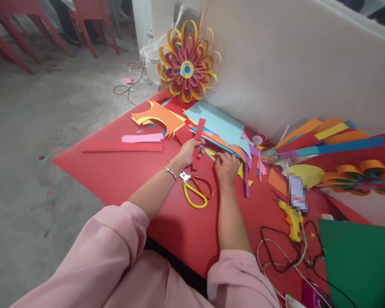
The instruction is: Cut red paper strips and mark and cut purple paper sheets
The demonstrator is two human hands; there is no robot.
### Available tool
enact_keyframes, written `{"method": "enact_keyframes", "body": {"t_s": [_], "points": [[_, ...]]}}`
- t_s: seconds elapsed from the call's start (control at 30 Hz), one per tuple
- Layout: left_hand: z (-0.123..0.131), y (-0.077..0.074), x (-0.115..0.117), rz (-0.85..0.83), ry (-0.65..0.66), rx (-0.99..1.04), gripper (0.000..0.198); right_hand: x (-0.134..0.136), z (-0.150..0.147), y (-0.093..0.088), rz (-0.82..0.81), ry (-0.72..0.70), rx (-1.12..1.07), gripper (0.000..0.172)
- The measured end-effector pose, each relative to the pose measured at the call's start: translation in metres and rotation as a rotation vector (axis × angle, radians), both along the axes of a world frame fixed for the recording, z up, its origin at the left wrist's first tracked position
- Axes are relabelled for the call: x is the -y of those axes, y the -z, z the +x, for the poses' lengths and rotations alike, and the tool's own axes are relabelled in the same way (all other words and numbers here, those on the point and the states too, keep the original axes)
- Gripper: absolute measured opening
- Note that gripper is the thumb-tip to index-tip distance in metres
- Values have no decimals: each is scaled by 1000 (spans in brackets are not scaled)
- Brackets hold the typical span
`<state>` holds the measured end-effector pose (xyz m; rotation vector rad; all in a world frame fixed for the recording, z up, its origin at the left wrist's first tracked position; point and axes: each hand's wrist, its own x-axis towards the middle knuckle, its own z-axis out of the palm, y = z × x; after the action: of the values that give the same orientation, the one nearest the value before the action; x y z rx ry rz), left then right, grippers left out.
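My left hand (189,153) is closed around a red paper strip (200,128), which stands up at a slant above the table. My right hand (227,167) is at the front edge of a stack of coloured paper (216,119), its fingers curled in a pinch. Small yellow and blue paper pieces lie by those fingertips, and what they hold, if anything, I cannot make out. Between my forearms lie scissors (197,190) with one yellow and one red handle. Left of my hands are pink paper strips (143,138) and long red strips (122,147).
A looped paper flower (188,68) leans at the table's far corner near cut orange paper (162,115). On the right are a yellow glue gun (291,220), tangled cables (276,256), a green sheet (359,256) and another paper flower (365,177). A pale wall (291,64) stands behind.
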<state>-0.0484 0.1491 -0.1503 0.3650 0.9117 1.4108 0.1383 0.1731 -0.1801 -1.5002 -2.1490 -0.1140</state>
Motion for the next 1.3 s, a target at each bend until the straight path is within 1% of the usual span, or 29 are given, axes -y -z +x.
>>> {"method": "enact_keyframes", "body": {"t_s": [0.1, 0.23, 0.47, 0.6, 0.73, 0.9, 1.07, 1.17, 1.3], "points": [[1, 0, 1, 19, -15, -5, 8, -1, 0, 2, -34, 38, 29, 31], [1, 0, 0, 52, -39, 15, 10, -2, 0, 2, -26, 35, 45, 37], [1, -3, 0, 54, -39, 22, 10, -2, 3, -1, -79, 39, 124, 40], [1, -8, 3, 20, -19, 8, 13, 2, 1, -3, -53, 41, 157, 43], [1, -11, 3, 2, -26, 24, 10, 5, 0, -3, -3, 33, 174, 46], [0, -9, 1, 14, -10, 41, 5, 1, 1, 0, 50, 58, 157, 46], [2, -5, -2, 87, -69, -42, 9, -5, 2, 3, 65, 76, 148, 47], [3, -2, -4, 64, -96, -53, 11, -4, -1, 2, 60, 92, 136, 48], [4, 0, -6, 33, -73, -32, 14, 0, -3, -2, 61, 103, 107, 46]]}}
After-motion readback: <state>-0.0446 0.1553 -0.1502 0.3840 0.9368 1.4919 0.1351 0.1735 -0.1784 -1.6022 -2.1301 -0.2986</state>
